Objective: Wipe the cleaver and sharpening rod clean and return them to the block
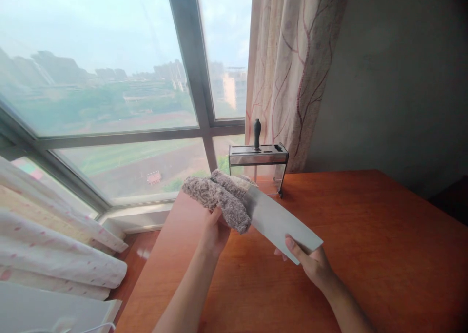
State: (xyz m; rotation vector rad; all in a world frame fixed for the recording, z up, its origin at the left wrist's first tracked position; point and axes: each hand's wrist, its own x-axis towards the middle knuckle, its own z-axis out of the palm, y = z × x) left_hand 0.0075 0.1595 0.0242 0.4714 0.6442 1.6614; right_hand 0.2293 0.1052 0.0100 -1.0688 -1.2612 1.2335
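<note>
Two bare forearms (190, 289) rise over the brown counter (383, 235). At the right, the right hand (316, 264) pinches the near end of a pale panel (281, 221), its thumb (295, 249) on the upper face and other fingertips (281, 255) showing past the lower edge. The left hand (218, 233) grips a fluffy grey cloth (223, 196) bunched around the panel's far end; most of its fingers are hidden by cloth. The panel slants between both hands, above the counter. Beyond stands a rack (256, 155) with an upright dark handle (257, 133), before a curtain (292, 55).
</note>
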